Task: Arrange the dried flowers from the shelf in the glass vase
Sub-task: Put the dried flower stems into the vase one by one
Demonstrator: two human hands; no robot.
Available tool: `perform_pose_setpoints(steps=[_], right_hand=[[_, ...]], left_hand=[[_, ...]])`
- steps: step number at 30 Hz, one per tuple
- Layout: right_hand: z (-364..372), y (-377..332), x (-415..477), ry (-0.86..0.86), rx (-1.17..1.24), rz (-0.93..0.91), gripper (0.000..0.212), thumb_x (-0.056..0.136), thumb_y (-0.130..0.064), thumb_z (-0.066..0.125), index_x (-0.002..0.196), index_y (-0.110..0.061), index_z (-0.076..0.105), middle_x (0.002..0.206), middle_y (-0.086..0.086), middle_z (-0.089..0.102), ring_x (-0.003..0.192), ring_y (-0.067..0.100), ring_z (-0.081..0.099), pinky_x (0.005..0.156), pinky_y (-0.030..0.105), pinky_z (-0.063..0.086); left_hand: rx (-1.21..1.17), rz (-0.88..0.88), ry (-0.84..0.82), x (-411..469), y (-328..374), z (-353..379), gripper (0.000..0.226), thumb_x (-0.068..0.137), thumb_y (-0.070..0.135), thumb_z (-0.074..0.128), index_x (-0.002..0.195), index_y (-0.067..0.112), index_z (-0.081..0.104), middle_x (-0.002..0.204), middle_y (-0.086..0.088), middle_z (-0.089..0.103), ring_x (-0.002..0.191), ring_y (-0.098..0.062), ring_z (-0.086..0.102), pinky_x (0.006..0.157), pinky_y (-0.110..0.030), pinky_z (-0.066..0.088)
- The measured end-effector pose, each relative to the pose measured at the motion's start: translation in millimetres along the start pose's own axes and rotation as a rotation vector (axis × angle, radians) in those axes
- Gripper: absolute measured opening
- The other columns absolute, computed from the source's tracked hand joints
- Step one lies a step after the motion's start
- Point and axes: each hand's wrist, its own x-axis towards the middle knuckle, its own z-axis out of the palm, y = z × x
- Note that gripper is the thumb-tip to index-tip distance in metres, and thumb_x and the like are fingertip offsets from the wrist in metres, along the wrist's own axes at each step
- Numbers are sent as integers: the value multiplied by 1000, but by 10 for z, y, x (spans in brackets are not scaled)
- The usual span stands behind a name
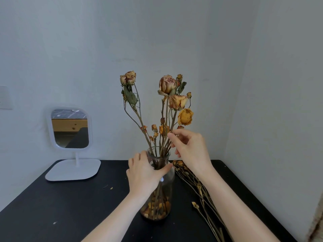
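Dried flowers [167,102]: stood upright in glass vase [167,189] around mid-table, stems bunched thru the neck, heads fanned out above, pale pink up top, orange-yellow lower on the right. Pinched one stem w/ right hand [190,151], thumb + forefinger tips [169,135] pressed together on it just below a small orange bud, well above the rim, w/ other 3 fingers loosely curled & a bit spread, apart from the vase. Gripped vase at neck & shoulder w/ left hand [143,173]: thumb [166,169] laid across the front glass, remaining fingers wrapped round the left side, tips hidden behind. Showed brown-orange petal bits [157,208] piled in vase bottom around the stem ends. Lay on table just right of vase, partly under the right forearm: loose stems [194,205] w/ small dry buds, running toward the near edge. Rested all on black table [70,206], matte, w/ a few crumbs [109,187] left of vase. Stood at back-left: white mirror [70,128] on thin post & flat base [73,169], w/ wood & dark shapes reflected. Backed by plain pale grey-blue walls [87,49], corner off to the right; pale wall plate [5,97] at far left edge, detail too blurry to tell.
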Motion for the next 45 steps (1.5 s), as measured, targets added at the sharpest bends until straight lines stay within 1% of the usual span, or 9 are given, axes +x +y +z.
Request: perform_pose_setpoints(steps=[8, 13, 17, 23, 29, 33, 36, 39, 45], right_hand=[[-15, 1, -12, -4, 42, 29, 4, 88, -26, 59, 91, -29, 60, 67, -4, 61, 52, 4, 55, 51, 16, 48], [-195, 93, -58, 18, 73, 71, 9, 88, -29, 60, 96, -29, 63, 65, -5, 61, 50, 2, 54, 45, 13, 45], [-455, 398, -205, 74, 37, 180, 6, 88, -29, 60, 88, -35, 61, 60, -8, 62, 46, 0, 55, 43, 12, 44], [-837, 1080, -516, 61, -163, 440, 7, 90, -23, 57, 93, -22, 63, 71, -1, 63, 46, 1, 56, 41, 12, 43], [-996, 1559, -789, -178, -380, 701, 2, 88, -26, 60, 86, -26, 59, 77, -2, 65, 57, 7, 61, 41, 11, 42], [-982, 1703, -840, -276, -417, 790, 7, 87, -33, 61, 83, -28, 58, 76, -4, 65, 59, 5, 58, 42, 15, 41], [-926, 1788, -831, -300, -421, 783, 17, 84, -40, 63, 87, -24, 64, 76, -5, 64, 70, 4, 59, 54, 18, 41], [-852, 1864, -818, -324, -437, 786, 28, 82, -42, 65, 96, -18, 68, 84, -5, 64, 80, 7, 59, 69, 23, 45], [-812, 1923, -809, -322, -456, 770, 26, 84, -34, 64, 100, -14, 70, 98, 2, 68, 90, 13, 62, 85, 32, 52]], left_hand=[[-6, -29, 30, 0, 42, 43, 78, 61, 74, 61, 117, 22, 50, 113, 3, 50, 115, -18, 40, 89, -38, 40], [-223, -16, 139, -166, -2, 41, 78, 60, 62, 72, 119, 16, 48, 113, 3, 49, 111, -16, 40, 90, -33, 37], [-289, 163, 212, -561, -106, 43, 54, 65, 47, 73, 104, 18, 49, 99, 8, 42, 94, -6, 36, 83, -29, 40], [-204, 414, -223, -982, 10, 304, 18, 78, 42, 65, 86, 29, 56, 73, 16, 41, 79, -1, 43, 66, -12, 35], [-108, 140, -478, -977, 255, 717, 14, 84, 44, 61, 76, 33, 58, 63, 12, 51, 59, -1, 50, 50, -18, 34], [-127, -2, -554, -868, 334, 937, 16, 86, 39, 60, 86, 25, 68, 74, 9, 61, 76, -12, 61, 68, -31, 51], [-124, -75, -574, -808, 387, 1056, 17, 87, 38, 60, 84, 24, 69, 86, 4, 66, 86, -17, 63, 76, -34, 52], [-111, -140, -581, -785, 435, 1132, 21, 86, 40, 60, 71, 26, 66, 75, 4, 65, 77, -16, 62, 69, -30, 50], [-87, -206, -634, -756, 498, 1242, 32, 82, 45, 64, 56, 25, 63, 54, 7, 55, 55, -11, 55, 51, -24, 40]])
